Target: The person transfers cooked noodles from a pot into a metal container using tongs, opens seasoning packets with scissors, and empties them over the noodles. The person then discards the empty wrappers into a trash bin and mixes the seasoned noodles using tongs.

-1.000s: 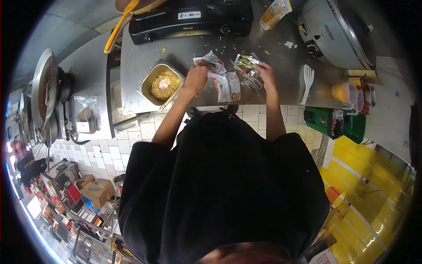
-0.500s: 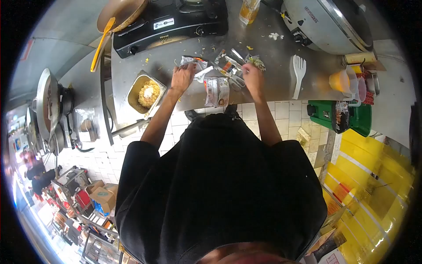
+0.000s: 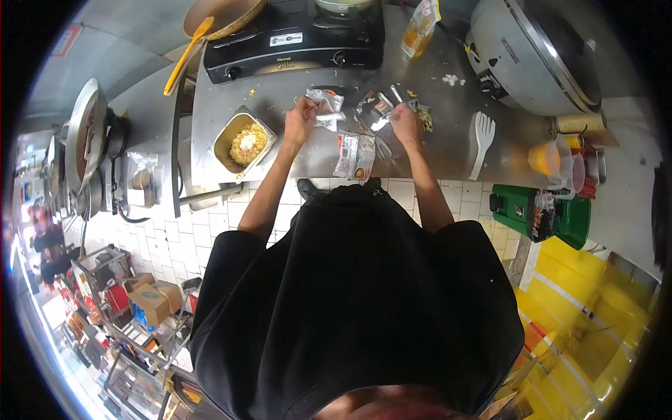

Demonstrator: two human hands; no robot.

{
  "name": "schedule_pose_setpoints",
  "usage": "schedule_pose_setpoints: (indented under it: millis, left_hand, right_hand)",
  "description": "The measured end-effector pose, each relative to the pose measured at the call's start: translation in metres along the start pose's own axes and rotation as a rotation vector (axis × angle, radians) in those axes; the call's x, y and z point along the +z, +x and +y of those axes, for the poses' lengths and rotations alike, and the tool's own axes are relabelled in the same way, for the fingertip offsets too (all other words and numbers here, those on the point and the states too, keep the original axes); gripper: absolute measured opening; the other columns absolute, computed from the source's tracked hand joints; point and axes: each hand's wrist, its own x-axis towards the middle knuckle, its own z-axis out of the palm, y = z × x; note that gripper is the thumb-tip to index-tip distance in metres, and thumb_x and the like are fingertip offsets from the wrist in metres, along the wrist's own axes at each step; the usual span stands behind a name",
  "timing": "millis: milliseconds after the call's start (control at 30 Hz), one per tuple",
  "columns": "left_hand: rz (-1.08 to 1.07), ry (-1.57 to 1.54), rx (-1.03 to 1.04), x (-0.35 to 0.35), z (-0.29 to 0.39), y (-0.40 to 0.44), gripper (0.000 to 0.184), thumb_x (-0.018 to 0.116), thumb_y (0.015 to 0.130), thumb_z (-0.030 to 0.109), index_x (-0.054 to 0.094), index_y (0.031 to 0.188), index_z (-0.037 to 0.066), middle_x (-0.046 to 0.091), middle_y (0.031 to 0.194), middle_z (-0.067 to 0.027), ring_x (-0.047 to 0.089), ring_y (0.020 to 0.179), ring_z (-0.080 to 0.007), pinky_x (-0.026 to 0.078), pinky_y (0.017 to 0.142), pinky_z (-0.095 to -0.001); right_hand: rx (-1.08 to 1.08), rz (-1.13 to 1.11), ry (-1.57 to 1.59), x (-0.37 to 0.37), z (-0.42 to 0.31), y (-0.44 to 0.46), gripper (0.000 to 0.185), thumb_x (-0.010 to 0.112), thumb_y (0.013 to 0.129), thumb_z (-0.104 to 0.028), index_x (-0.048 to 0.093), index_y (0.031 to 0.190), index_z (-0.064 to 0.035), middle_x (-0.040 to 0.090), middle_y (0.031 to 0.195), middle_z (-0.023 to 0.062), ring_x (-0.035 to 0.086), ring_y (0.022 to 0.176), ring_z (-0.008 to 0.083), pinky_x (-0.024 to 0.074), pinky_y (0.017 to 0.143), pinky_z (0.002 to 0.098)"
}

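My left hand [image 3: 299, 122] is closed, its fingertips pinching the edge of a small crumpled plastic packet [image 3: 326, 99]. A white strip-like piece [image 3: 330, 117] lies across the packet's lower part. My right hand [image 3: 406, 126] is closed around a slim metal utensil [image 3: 395, 92], whose end sticks out above the fingers; its other end is hard to make out. A whitish bit [image 3: 380, 124] shows beside that hand, near a dark printed wrapper [image 3: 374, 103]. Between the hands and closer to me lies a printed plastic packet [image 3: 355, 155], with scissors handles [image 3: 383, 149] beside it.
A metal pan of yellow crumbly food topped with white [image 3: 246, 143] stands left. Behind are a gas stove [image 3: 294, 52], a frying pan [image 3: 227, 17] and an orange-yellow pouch [image 3: 418, 31]. Rightward are a white slotted spatula [image 3: 483, 140], a large cooker [image 3: 525, 63] and cups [image 3: 546, 157].
The view has shifted, so the counter sits lower and further right. My left fingers have drawn together at the packet's edge. The metal utensil in my right hand now stands steeper.
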Motion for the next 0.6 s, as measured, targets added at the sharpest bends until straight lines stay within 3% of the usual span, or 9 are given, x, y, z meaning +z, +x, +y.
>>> schedule_pose_setpoints:
  millis: [100, 200, 233, 333, 367, 467, 600]
  left_hand:
    - [-0.105, 0.126, -0.037, -0.004, 0.012, -0.003, 0.024, 0.066, 0.086, 0.007, 0.049, 0.103, 0.006, 0.069, 0.080, -0.0172, 0.067, 0.075, -0.0423, 0.053, 0.066, -0.0440]
    - [-0.017, 0.044, -0.036, 0.002, 0.019, -0.002, 0.024, 0.068, 0.085, 0.007, 0.051, 0.102, 0.005, 0.068, 0.079, -0.0190, 0.067, 0.078, -0.0433, 0.053, 0.065, -0.0445]
    - [-0.006, -0.050, -0.068, 0.007, 0.013, -0.005, 0.020, 0.069, 0.087, 0.006, 0.055, 0.102, 0.003, 0.070, 0.078, -0.0132, 0.069, 0.069, -0.0327, 0.053, 0.063, -0.0384]
    - [-0.079, -0.368, -0.303, 0.013, -0.011, -0.009, 0.015, 0.069, 0.091, 0.007, 0.061, 0.102, 0.002, 0.070, 0.080, -0.0047, 0.065, 0.067, -0.0149, 0.051, 0.062, -0.0298]
    - [-0.069, -0.383, -0.295, 0.014, -0.012, -0.009, 0.010, 0.065, 0.095, 0.008, 0.064, 0.102, 0.002, 0.066, 0.083, 0.0015, 0.056, 0.069, -0.0064, 0.047, 0.063, -0.0245]
    - [0.028, -0.504, -0.355, 0.009, -0.001, -0.011, 0.008, 0.064, 0.098, 0.012, 0.062, 0.103, 0.005, 0.063, 0.080, 0.0012, 0.056, 0.070, -0.0083, 0.047, 0.065, -0.0250]
    - [0.282, -0.792, -0.540, 0.006, 0.007, -0.009, 0.011, 0.060, 0.102, 0.018, 0.058, 0.110, 0.009, 0.061, 0.086, 0.0008, 0.057, 0.076, -0.0093, 0.049, 0.070, -0.0262]
  right_hand:
    - [-0.124, 0.040, 0.142, -0.025, -0.018, 0.005, 0.029, 0.076, 0.082, -0.023, 0.064, 0.106, -0.0114, 0.072, 0.089, 0.0120, 0.070, 0.087, 0.0329, 0.0520, 0.073, 0.0447]
    - [-0.170, 0.011, 0.201, -0.043, -0.039, 0.009, 0.031, 0.077, 0.083, -0.029, 0.066, 0.107, -0.0116, 0.073, 0.087, 0.0095, 0.070, 0.084, 0.0301, 0.0517, 0.073, 0.0428]
    - [-0.182, -0.018, 0.174, -0.048, -0.045, 0.009, 0.031, 0.077, 0.083, -0.029, 0.067, 0.105, -0.0111, 0.073, 0.087, 0.0092, 0.070, 0.084, 0.0297, 0.0517, 0.073, 0.0425]
    - [-0.207, -0.130, 0.102, -0.028, -0.023, 0.019, 0.030, 0.080, 0.081, -0.028, 0.070, 0.100, -0.0077, 0.072, 0.084, 0.0101, 0.069, 0.078, 0.0279, 0.0518, 0.070, 0.0394]
    - [-0.212, -0.171, 0.079, -0.020, -0.011, 0.022, 0.029, 0.081, 0.080, -0.027, 0.072, 0.097, -0.0063, 0.072, 0.082, 0.0107, 0.069, 0.075, 0.0271, 0.0519, 0.069, 0.0381]
    - [-0.099, -0.398, -0.089, -0.032, -0.011, 0.020, 0.026, 0.081, 0.080, -0.023, 0.073, 0.096, -0.0045, 0.072, 0.081, 0.0117, 0.069, 0.074, 0.0249, 0.0522, 0.067, 0.0371]
    - [-0.266, -0.038, 0.154, -0.014, 0.024, 0.023, 0.018, 0.074, 0.086, -0.023, 0.073, 0.095, -0.0071, 0.074, 0.082, 0.0125, 0.070, 0.071, 0.0271, 0.0533, 0.066, 0.0404]
